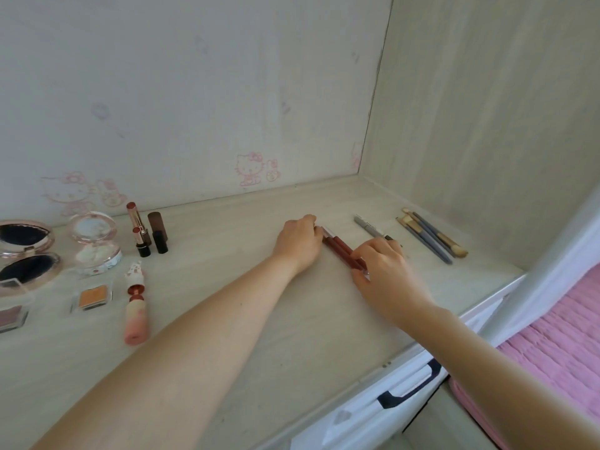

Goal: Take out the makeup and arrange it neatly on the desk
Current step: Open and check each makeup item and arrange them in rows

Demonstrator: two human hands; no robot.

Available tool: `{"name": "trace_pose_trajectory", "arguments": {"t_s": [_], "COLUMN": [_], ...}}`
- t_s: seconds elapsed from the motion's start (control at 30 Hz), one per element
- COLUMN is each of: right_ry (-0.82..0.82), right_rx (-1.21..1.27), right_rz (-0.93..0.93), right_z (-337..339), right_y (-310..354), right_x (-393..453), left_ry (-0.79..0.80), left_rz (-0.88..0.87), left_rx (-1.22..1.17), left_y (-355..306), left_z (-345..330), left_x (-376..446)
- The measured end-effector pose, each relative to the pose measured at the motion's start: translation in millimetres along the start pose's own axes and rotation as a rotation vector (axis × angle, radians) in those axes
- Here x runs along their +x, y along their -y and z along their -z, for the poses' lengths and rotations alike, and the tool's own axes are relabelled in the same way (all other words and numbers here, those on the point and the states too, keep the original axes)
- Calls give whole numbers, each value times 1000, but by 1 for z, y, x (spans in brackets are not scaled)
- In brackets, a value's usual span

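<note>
Both hands hold the same small bundle: the left hand (pixel 300 243) has its fingers curled over the far end of the dark red lip pencils (pixel 341 250), and the right hand (pixel 383 267) pinches the near end, so each grip is closed on the pencils. They lie flat on the desk (pixel 227 319), side by side and slanting away to the left, about mid-desk. How many there are I cannot tell exactly; two or three show between the hands.

These look light, stiff and smooth, so they will likely roll apart if let go carelessly. Holding them at both ends seems the sound way to square them up; pressing the middle would probably scatter them.

To the right lie a grey pen-like stick (pixel 370 228) and a set of brushes (pixel 431 237), already in parallel slants. To the left stand lipsticks (pixel 146 233), with an open compact (pixel 95 241), a mirror compact (pixel 26 248), small square pans (pixel 92 297) and a pink decorated tube (pixel 136 306) lying on its side. That tube looks likeliest to roll, and the compacts' hinged lids call for gentler handling.
</note>
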State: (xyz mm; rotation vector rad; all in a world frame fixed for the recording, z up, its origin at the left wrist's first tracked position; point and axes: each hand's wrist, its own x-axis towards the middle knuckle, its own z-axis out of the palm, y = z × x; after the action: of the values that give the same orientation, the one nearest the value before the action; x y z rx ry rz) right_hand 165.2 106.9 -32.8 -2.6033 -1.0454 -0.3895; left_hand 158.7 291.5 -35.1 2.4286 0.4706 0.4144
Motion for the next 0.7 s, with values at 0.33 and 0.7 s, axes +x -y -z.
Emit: {"name": "trace_pose_trajectory", "arguments": {"t_s": [0.33,0.7], "right_ry": [-78,-157], "right_rx": [-42,586], "right_rz": [58,-199], "right_z": [0,13], "right_y": [16,59], "right_x": [-7,-16], "left_ry": [-270,-252], "left_rz": [153,380], "left_rx": [-467,-1331], "left_y": [-9,-17], "left_z": [17,80], "left_x": [-22,-73]}}
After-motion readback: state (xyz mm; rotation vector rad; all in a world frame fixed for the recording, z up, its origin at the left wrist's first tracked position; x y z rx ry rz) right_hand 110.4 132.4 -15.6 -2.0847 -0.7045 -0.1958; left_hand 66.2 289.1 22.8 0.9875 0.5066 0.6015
